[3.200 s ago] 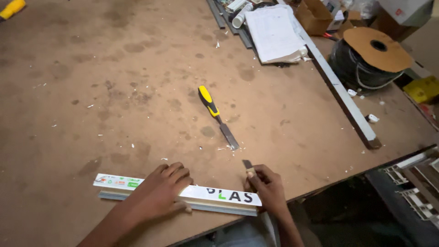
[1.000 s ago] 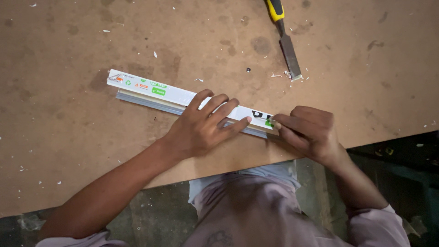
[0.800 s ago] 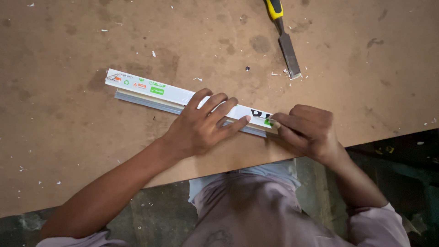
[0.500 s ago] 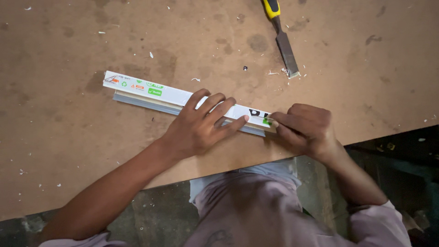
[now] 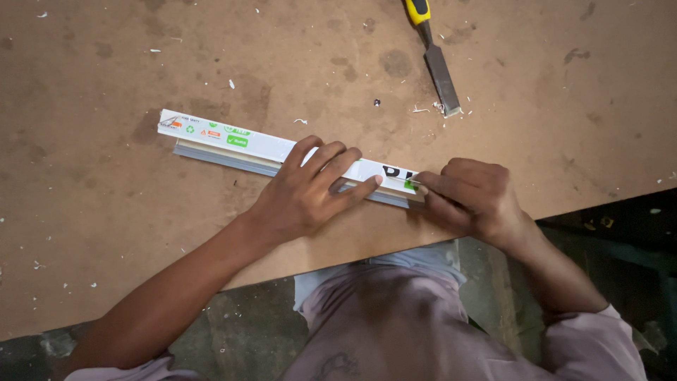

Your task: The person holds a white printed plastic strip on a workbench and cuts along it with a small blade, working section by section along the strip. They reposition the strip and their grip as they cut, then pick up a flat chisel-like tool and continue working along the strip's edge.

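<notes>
Left hand (image 5: 307, 194) spread flat, fingers wide, pressing down on the white plastic trunking strip (image 5: 233, 141) that lies slantwise near the counter (image 5: 106, 63) edge. Right hand (image 5: 469, 197) closed into a narrow pinch at the strip's near end, just past the left fingertips; whatever sits in that pinch is hidden, so cannot tell if a blade or marker is held. A small green patch shows right at the pinching fingertips.

Seemingly a marking or scoring step at that end. To do it well: keep the left palm's weight straight down so the strip cannot slide on the dusty board; hold the left fingertips close to the work point but clear of the line of travel; steady the right wrist against the counter edge; draw lightly and square across the strip rather than along it.

Beyond both hands, farther up the counter and well apart from the strip, a yellow-handled chisel (image 5: 434, 56) lying flat, blade toward the hands, with pale shavings (image 5: 423, 109) scattered near its tip.
</notes>
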{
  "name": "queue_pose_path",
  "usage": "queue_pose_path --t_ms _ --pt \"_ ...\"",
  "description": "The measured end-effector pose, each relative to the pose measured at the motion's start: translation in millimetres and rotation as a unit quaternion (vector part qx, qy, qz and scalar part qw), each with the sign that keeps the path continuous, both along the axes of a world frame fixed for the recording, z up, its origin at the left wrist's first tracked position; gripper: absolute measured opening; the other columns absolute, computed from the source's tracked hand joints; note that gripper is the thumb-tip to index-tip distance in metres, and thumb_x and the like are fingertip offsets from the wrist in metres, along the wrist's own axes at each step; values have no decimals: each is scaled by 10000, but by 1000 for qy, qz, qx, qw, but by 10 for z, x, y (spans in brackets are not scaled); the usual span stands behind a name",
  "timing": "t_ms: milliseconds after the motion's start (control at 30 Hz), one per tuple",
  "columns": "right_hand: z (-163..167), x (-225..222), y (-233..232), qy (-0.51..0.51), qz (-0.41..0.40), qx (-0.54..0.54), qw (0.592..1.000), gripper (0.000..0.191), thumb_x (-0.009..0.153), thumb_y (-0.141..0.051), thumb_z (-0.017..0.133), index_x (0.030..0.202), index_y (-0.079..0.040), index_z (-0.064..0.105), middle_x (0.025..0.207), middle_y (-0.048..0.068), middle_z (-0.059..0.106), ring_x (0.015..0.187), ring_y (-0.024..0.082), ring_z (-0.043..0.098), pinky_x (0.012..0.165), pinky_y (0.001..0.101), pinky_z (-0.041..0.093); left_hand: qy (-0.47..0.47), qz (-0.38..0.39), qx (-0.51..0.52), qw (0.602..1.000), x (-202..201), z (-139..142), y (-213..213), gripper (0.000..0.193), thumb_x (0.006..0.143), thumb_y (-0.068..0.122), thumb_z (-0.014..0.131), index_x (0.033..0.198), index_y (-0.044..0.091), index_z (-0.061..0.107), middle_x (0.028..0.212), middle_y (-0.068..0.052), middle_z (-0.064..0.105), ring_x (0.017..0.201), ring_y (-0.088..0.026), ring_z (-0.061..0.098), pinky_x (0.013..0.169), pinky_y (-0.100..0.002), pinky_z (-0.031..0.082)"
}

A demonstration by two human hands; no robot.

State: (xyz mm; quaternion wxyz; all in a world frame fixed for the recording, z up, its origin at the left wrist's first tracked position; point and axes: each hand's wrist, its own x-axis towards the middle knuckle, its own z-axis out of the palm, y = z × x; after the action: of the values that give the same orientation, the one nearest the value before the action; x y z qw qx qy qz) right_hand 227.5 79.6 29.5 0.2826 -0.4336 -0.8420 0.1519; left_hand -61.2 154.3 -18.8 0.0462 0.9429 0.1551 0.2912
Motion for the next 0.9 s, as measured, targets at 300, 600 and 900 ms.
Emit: queue_pose_path --t_ms 300,600,900 --pt "-59 19 -1 -10 -1 21 1000 261 798 27 755 1056 41 711 702 105 583 609 259 592 544 389 454 -2 -6 -13 1000 -3 3 7 425 958 157 634 1383 170 651 1307 -153 620 1226 -298 590 1042 -507 456" --pt "-95 66 -13 -8 3 22 1000 274 800 12 747 1070 38 715 709 107 589 616 259 598 546 386 455 -5 -11 -16 1000 -5 15 9 441 943 162 632 1384 158 647 1306 -170 619 1217 -310 592 1040 -514 454" --pt "-2 74 19 -19 8 -22 1000 242 813 8 746 1053 20 719 714 109 595 635 268 604 567 398 461 -7 -10 -19 1000 -14 11 -4 431 946 158 635 1376 159 659 1308 -167 619 1213 -306 588 1041 -515 453"
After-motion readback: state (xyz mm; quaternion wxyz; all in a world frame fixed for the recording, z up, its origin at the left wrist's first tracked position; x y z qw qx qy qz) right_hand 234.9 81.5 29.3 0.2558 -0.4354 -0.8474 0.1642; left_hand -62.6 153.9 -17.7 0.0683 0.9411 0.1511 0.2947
